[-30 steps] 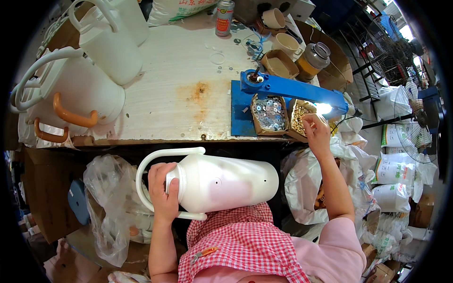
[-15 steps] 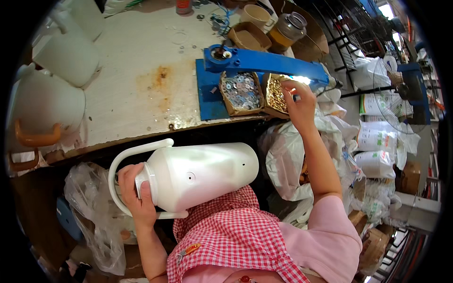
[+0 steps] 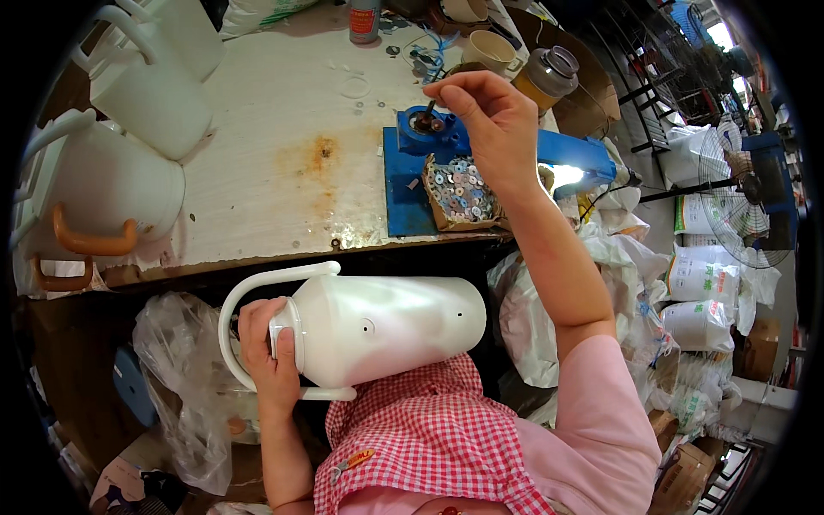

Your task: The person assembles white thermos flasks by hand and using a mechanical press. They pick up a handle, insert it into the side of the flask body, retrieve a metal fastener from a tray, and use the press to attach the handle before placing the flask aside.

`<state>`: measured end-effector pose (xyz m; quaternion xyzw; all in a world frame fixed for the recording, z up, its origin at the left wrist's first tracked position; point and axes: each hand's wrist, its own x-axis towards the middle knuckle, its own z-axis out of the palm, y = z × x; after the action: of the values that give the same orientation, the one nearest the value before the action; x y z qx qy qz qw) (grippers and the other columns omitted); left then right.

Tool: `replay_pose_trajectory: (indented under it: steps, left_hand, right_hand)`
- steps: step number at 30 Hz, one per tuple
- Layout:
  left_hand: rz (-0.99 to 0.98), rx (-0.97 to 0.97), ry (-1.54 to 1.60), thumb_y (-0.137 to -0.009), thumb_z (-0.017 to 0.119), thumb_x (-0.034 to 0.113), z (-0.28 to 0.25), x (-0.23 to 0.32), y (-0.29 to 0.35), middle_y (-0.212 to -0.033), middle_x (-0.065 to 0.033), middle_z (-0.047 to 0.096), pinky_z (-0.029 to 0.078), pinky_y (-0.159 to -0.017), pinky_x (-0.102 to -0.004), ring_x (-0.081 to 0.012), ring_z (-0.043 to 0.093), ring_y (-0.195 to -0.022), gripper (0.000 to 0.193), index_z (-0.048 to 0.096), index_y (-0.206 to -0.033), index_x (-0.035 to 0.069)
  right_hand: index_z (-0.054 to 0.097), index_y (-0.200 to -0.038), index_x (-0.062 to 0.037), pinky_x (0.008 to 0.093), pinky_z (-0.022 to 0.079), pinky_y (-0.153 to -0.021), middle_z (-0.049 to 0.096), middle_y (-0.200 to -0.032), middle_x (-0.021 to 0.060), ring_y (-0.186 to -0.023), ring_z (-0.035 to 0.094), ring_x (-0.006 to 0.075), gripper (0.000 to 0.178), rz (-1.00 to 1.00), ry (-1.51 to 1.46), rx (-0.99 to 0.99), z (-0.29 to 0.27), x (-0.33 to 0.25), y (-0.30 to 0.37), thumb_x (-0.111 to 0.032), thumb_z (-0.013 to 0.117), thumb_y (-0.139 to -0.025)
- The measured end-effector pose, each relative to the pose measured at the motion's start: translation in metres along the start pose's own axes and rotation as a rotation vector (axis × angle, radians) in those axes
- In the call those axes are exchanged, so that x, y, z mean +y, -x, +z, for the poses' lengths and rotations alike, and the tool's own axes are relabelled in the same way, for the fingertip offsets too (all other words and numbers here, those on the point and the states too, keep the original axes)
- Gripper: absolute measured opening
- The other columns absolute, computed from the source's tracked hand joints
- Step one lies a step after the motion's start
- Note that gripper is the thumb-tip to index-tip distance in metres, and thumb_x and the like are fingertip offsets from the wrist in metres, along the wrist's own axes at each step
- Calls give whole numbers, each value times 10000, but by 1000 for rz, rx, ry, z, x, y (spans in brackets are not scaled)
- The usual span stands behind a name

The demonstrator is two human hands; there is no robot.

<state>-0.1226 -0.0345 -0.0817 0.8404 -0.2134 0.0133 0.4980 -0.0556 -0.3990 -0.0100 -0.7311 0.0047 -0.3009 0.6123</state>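
My left hand (image 3: 273,343) is closed round the narrow neck of a white thermos-jug shell (image 3: 395,324), which lies on its side across my lap. Its long curved handle (image 3: 233,319) arches past my wrist, and two small holes mark the shell's upper side. My right hand (image 3: 493,120) is pinched just above the upright metal pin (image 3: 427,116) of a blue riveting fixture (image 3: 403,197); whatever sits between the fingertips is too small to make out. Under that wrist stands a cardboard box of metal washers (image 3: 459,190). My forearm covers the neighbouring box of brassy pieces.
White jugs (image 3: 142,99) crowd the worktable's (image 3: 266,172) left side, near some orange-brown handles (image 3: 94,236). At the back are a spray can (image 3: 364,21), a cup (image 3: 491,50) and a jar of yellow liquid (image 3: 548,75). Plastic bags (image 3: 528,318) and a fan (image 3: 742,197) are at right.
My right hand has left the box of brassy pieces and moved left and away from me to the fixture's pin. My left hand keeps its hold on the jug shell. The view has shifted slightly.
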Motion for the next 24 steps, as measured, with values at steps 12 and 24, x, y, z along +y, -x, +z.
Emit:
replay_pose_trajectory:
  steps: [12, 24]
  left_hand:
    - [-10, -20, -9, -946, 580, 251, -3, 1, -5, -1145, -181, 559, 423, -952, -412, -335, 534, -1068, 348, 626, -1201, 20]
    - [-13, -20, -2, -954, 588, 256, -1, 1, -7, -1142, -182, 557, 429, -944, -402, -328, 539, -1050, 347, 623, -1212, 26]
  right_hand:
    - [687, -988, 30, 240, 532, -734, 746, -911, 72, -840, 679, 95, 140, 75, 49, -72, 2, 0, -6, -105, 678, -954]
    - [691, -998, 21, 236, 537, -741, 754, -928, 89, -855, 689, 104, 154, 134, -53, -44, 4, 8, -5, -126, 689, -953]
